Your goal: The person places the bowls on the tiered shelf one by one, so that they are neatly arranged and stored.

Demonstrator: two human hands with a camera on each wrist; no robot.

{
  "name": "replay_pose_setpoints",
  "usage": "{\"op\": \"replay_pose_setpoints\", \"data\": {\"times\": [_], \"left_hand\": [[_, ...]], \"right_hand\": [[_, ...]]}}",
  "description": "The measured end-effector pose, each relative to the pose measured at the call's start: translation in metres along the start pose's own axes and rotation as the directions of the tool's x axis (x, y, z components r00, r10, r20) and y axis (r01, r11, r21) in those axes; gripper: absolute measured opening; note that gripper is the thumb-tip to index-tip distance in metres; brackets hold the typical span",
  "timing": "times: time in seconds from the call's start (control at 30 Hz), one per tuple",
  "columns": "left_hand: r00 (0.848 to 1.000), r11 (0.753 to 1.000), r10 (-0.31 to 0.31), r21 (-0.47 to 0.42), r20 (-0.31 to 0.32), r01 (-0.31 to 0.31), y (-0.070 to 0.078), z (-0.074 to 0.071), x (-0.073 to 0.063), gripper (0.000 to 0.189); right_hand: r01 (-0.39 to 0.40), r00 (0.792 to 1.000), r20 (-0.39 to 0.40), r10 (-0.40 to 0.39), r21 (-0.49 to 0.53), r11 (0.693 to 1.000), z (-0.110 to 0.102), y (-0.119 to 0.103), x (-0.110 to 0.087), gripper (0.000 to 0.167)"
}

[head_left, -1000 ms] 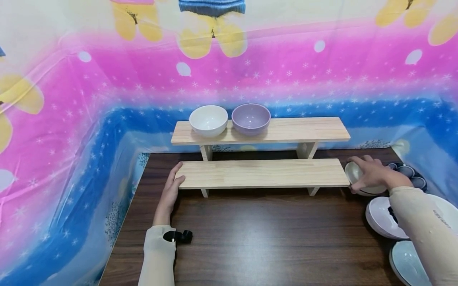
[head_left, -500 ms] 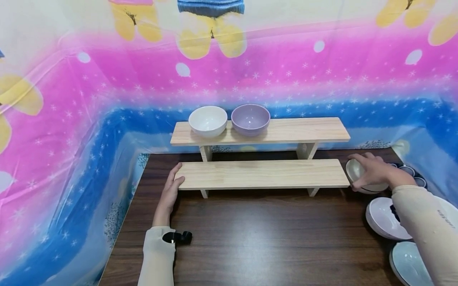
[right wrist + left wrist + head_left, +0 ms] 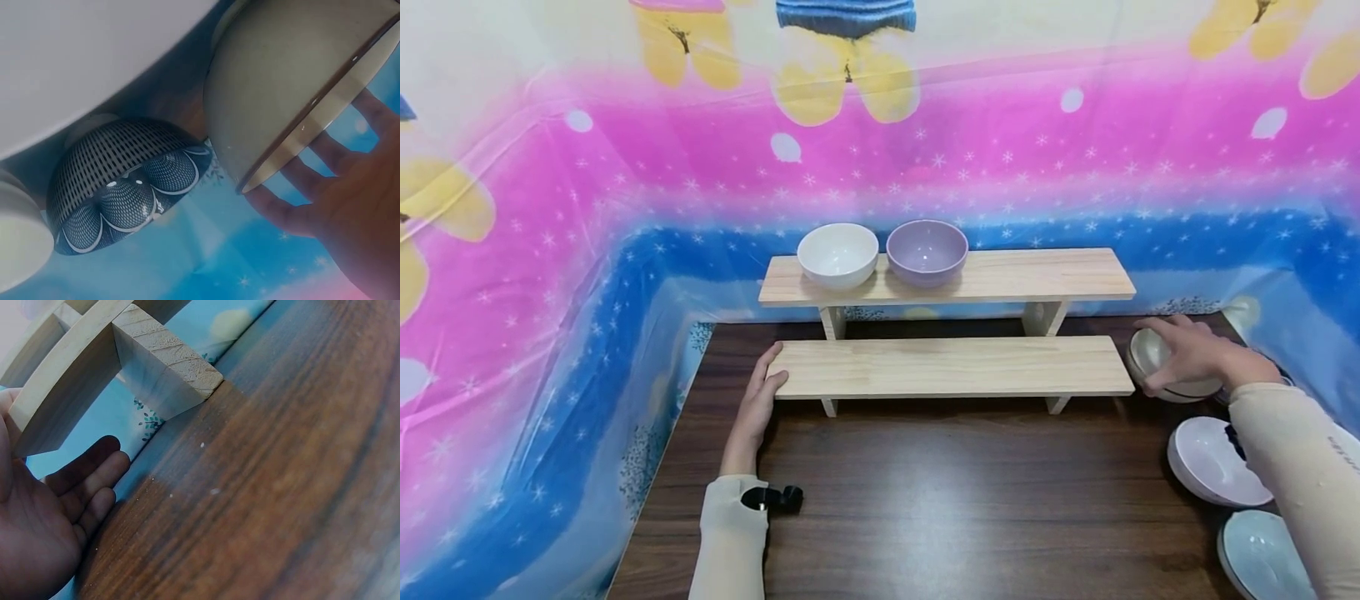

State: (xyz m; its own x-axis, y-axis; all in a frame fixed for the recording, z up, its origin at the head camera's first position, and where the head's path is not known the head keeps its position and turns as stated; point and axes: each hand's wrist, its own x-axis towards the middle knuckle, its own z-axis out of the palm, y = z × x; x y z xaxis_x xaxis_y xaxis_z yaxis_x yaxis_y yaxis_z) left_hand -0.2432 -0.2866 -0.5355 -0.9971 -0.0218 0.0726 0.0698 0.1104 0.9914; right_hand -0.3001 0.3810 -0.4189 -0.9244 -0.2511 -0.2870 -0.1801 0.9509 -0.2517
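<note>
So right hand [image 3: 1197, 354] grips the beige bowl [image 3: 1148, 353] at 3 o'clock, left hand [image 3: 758, 406] pinches the lower shelf [image 3: 951, 367] at its 9 o'clock end.

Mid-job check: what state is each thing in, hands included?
Left hand: gripping the lower shelf's left end
Right hand: gripping the cream bowl's rim
Cream bowl: held; whether lifted, can't tell
Lower shelf: level
White bowl: upright on the upper shelf
Purple bowl: upright, beside the white one
Pinkish-white bowl: upright
Pale blue bowl: upright, partly hidden
</note>
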Motion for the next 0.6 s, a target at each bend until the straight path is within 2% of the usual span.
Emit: {"op": "replay_pose_setpoints", "data": {"times": [0.2,0.6], "left_hand": [[1.0,1.0,0.014,-0.007,0.025,-0.014,0.0,0.001,0.002,0.06],[1.0,1.0,0.021,-0.013,0.012,-0.021,-0.002,0.0,0.001,0.059]], "right_hand": [[0.006,1.0,-0.011,-0.006,-0.009,1.0,-0.003,0.004,-0.003,0.119],[0.058,0.998,-0.037,-0.059,-0.029,0.998,-0.025,0.002,0.001,0.111]]}}
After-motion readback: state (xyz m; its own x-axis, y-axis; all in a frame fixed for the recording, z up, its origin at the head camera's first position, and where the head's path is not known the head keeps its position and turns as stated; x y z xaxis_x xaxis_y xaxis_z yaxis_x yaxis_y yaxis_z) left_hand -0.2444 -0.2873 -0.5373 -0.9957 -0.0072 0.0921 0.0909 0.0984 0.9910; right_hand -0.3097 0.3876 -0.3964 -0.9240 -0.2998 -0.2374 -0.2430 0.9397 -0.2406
